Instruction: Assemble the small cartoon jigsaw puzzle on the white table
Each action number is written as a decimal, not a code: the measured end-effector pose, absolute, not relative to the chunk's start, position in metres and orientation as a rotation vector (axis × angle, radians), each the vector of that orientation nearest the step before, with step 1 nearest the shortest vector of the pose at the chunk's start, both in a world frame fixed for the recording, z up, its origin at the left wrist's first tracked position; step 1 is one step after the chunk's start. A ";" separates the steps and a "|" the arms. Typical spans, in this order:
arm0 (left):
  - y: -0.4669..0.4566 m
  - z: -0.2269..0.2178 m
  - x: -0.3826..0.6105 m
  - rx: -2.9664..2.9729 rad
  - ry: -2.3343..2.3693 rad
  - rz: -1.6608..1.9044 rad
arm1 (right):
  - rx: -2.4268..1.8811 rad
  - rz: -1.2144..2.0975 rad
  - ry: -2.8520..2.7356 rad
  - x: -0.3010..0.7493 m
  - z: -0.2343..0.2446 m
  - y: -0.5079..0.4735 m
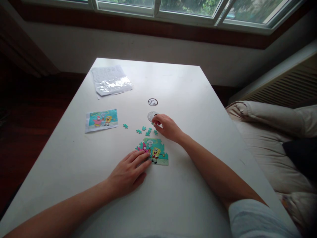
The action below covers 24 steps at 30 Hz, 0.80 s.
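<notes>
A partly joined jigsaw puzzle lies on the white table, with a pink starfish figure, a grey-headed figure and a yellow square figure on teal. My left hand rests flat on its lower left part, fingers stretched out and covering some of the picture. Beyond the puzzle, my right hand has its fingers curled in a pinch; a bit of a teal puzzle piece shows at the fingertips. Several loose teal pieces are scattered between the joined part and that hand. One more loose piece lies farther left.
A small packet with the same cartoon picture lies at the left. Behind it are papers in a clear plastic sleeve. A round disc sits near a round hole in the table. A cushioned seat stands right.
</notes>
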<state>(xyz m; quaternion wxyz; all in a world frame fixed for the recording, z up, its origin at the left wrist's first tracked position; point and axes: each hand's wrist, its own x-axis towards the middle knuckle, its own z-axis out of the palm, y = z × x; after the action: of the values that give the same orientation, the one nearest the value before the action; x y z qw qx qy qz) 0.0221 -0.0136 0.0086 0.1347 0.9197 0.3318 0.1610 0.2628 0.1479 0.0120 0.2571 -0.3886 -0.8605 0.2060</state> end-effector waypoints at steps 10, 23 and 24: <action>-0.013 0.009 0.022 2.664 0.973 0.455 | -1.095 0.843 -2.122 0.260 0.014 0.142; -0.014 0.009 0.023 2.675 0.978 0.470 | -1.018 1.139 -2.167 0.228 0.016 0.117; -0.014 0.009 0.023 2.678 0.981 0.469 | -1.024 1.120 -2.186 0.226 0.015 0.115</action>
<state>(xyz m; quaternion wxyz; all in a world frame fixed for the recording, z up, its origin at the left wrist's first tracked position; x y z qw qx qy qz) 0.0229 -0.0139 0.0088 0.1254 0.9192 0.3367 0.1611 0.2261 0.1151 0.0145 0.2377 -0.3738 -0.7979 0.4088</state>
